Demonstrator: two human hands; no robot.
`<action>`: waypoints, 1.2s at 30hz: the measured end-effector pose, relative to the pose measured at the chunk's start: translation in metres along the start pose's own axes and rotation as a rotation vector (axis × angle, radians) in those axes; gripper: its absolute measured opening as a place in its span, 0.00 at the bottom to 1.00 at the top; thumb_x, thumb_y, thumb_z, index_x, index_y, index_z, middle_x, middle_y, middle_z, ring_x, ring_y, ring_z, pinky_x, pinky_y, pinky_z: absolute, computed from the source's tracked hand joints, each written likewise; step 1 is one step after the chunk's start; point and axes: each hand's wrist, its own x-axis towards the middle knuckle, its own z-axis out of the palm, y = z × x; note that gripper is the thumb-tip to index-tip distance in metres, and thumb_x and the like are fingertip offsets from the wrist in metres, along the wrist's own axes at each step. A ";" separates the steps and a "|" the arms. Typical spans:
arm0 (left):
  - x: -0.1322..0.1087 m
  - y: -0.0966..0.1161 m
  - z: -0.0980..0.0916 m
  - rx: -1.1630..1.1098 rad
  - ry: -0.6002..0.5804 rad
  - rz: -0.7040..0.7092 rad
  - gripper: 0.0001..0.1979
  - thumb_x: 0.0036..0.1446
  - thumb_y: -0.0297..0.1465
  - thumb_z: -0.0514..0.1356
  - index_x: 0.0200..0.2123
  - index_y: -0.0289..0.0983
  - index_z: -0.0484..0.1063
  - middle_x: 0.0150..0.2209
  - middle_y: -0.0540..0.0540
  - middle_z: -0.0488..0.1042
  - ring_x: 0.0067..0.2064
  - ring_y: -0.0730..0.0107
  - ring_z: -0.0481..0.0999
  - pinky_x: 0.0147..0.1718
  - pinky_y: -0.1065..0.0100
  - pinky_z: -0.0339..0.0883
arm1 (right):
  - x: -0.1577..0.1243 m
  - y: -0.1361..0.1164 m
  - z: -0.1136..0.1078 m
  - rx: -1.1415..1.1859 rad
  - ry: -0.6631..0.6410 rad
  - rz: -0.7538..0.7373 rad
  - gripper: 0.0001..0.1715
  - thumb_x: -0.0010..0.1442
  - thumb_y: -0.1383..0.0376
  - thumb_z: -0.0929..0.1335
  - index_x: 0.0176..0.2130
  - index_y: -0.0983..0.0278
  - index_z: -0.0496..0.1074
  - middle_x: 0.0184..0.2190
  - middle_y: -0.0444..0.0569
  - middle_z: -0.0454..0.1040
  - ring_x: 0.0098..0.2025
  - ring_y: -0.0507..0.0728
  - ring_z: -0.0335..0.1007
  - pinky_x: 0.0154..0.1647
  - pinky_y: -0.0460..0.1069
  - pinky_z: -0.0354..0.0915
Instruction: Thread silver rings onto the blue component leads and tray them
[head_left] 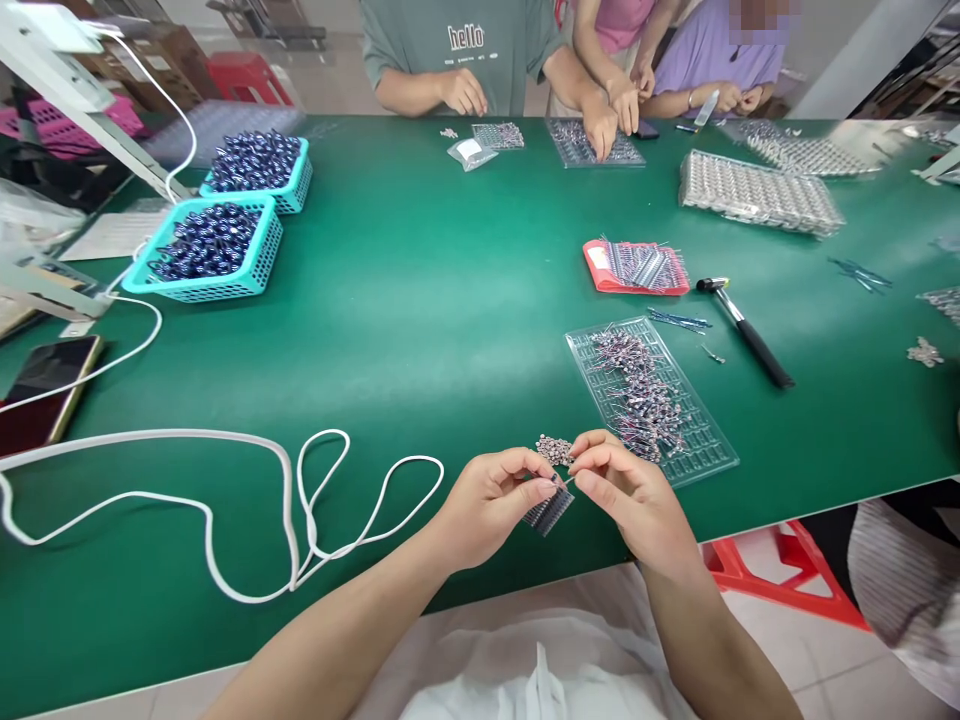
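My left hand (504,500) and my right hand (626,495) meet near the table's front edge, both closed in a pinch. Between their fingertips is a small thin wire-like part (569,481), too small to name exactly. Just under the fingers a dark strip of small parts in rows (551,512) lies partly hidden by my left hand. Behind the fingertips sits a little pile of small round brownish pieces (553,449). To the right of it, a clear plastic tray (705,455) bears a heap of small parts with wire leads (646,400).
Right of the tray lie a hammer (750,335), thin dark strips (679,320) and a red packet (600,268). Turquoise baskets (266,255) of dark blue shiny parts stand at the left. A white cable (289,500) loops over the green table (420,330). Co-workers' hands (600,125) work opposite.
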 end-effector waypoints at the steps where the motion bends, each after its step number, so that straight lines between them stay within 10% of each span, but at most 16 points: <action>1: 0.001 0.001 0.000 -0.026 0.028 -0.012 0.11 0.56 0.37 0.67 0.32 0.35 0.77 0.29 0.47 0.74 0.31 0.70 0.70 0.33 0.69 0.66 | -0.001 0.001 0.000 -0.020 0.039 -0.011 0.09 0.63 0.56 0.71 0.35 0.59 0.76 0.44 0.49 0.71 0.47 0.58 0.68 0.46 0.51 0.64; 7: 0.008 0.008 -0.004 -0.044 0.191 -0.071 0.13 0.50 0.38 0.71 0.31 0.35 0.76 0.27 0.50 0.74 0.29 0.73 0.70 0.31 0.71 0.65 | -0.006 0.004 -0.011 -0.163 0.191 -0.084 0.08 0.64 0.57 0.70 0.35 0.58 0.76 0.43 0.49 0.71 0.45 0.57 0.68 0.41 0.51 0.63; 15: 0.009 -0.004 -0.012 0.065 0.179 -0.091 0.13 0.55 0.41 0.68 0.33 0.37 0.77 0.31 0.49 0.75 0.32 0.71 0.70 0.31 0.72 0.64 | -0.025 0.021 -0.085 -0.591 0.663 -0.128 0.10 0.63 0.55 0.70 0.37 0.58 0.78 0.44 0.50 0.74 0.48 0.60 0.70 0.46 0.55 0.64; 36: 0.014 -0.014 -0.016 0.033 0.194 -0.069 0.11 0.54 0.39 0.69 0.34 0.37 0.78 0.31 0.48 0.76 0.32 0.72 0.70 0.32 0.73 0.64 | -0.018 0.046 -0.075 -0.711 0.573 -0.246 0.08 0.65 0.58 0.69 0.39 0.57 0.78 0.44 0.49 0.76 0.49 0.60 0.71 0.55 0.59 0.65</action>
